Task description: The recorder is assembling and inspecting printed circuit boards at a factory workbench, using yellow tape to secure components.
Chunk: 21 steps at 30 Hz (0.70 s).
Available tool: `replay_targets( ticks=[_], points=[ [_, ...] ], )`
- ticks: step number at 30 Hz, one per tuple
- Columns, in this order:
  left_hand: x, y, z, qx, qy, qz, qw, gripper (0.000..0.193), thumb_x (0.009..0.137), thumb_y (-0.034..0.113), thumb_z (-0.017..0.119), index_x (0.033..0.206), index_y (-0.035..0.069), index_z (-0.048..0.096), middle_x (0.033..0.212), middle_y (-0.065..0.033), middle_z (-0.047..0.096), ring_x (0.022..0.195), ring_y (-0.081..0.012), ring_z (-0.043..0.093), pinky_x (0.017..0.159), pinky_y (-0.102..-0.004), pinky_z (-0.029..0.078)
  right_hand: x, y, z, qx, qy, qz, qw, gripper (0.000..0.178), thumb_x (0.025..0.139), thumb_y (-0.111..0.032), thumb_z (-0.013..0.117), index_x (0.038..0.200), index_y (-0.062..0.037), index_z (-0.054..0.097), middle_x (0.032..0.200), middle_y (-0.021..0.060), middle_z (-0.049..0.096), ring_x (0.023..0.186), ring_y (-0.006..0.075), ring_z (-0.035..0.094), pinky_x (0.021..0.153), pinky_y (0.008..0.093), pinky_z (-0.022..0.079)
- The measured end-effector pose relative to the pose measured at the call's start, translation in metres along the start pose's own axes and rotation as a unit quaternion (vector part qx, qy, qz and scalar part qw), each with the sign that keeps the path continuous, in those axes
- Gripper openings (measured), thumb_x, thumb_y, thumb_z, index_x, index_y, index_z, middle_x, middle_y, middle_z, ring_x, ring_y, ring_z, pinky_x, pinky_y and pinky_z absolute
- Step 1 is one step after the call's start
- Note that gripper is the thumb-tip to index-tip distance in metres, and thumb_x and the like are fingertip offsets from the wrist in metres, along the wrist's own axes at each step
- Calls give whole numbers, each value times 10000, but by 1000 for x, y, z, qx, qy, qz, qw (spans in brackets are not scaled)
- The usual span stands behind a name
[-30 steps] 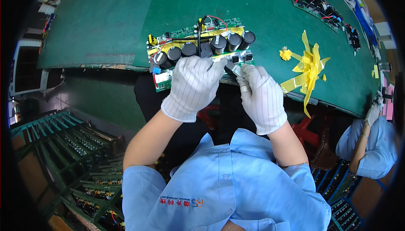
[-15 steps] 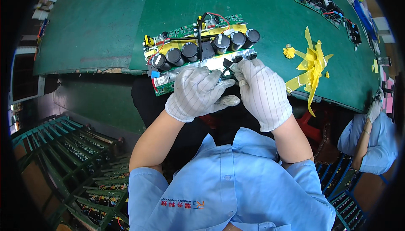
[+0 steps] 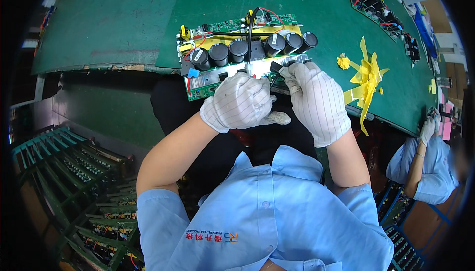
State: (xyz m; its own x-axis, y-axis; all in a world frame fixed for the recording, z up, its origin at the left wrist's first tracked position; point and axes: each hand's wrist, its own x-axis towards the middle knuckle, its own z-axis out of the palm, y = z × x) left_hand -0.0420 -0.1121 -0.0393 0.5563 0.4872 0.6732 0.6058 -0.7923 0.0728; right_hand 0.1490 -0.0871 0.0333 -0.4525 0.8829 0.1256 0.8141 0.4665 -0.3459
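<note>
At one circuit board [image 3: 201, 92] with six capacitors [image 3: 238, 51], the right hand [image 3: 319, 100] pinches one black-tipped piece [image 3: 276, 67], the left hand [image 3: 240, 102] curled, its hold unclear.

L hand [image 3: 241, 101] & R hand [image 3: 320, 105] are clad in matt, ribbed-looking cloth. Bar [image 3: 210, 78] is seen as shiny metal; caps [image 3: 238, 49] are sleeved in smooth blk plastic — tape [image 3: 368, 73]: thin, glossy film. Tabletop [image 3: 326, 11] is finished smooth, semi-matt — edge [image 3: 133, 67] chipped, rough.

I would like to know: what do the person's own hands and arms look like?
The left hand and right hand wear white fabric gloves with thin dark stripes; the left thumb looks soiled. The forearms are bare below short, light-blue shirt sleeves.
</note>
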Motion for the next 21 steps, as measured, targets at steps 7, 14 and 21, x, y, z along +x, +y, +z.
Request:
replay_targets(
  ticks=[7,14,21],
  points=[
    [1,-6,2,5,6,56,998,355,681,403,810,704,93,638,855,-148,675,704,-210,599,513,-320,439,2,1,-2,-8,-11,-1,1000,104,859,-76,622,962,-67,629,920,145,644,805,372,631,651,448,494],
    [2,-5,0,4,8,60,998,280,656,331,798,702,103,642,825,-136,662,735,-217,608,528,-323,452,3,-2,-5,-19,-23,1,1000,157,851,-62,605,1005,-68,637,933,152,650,820,376,634,674,447,504],
    [0,-8,0,11,-1,80,997,256,654,341,782,702,126,651,795,-85,645,742,-205,615,535,-316,459,8,-7,-7,-12,-39,-2,999,180,836,-40,599,1009,-70,639,937,154,653,830,372,640,679,444,513]
  ],
)
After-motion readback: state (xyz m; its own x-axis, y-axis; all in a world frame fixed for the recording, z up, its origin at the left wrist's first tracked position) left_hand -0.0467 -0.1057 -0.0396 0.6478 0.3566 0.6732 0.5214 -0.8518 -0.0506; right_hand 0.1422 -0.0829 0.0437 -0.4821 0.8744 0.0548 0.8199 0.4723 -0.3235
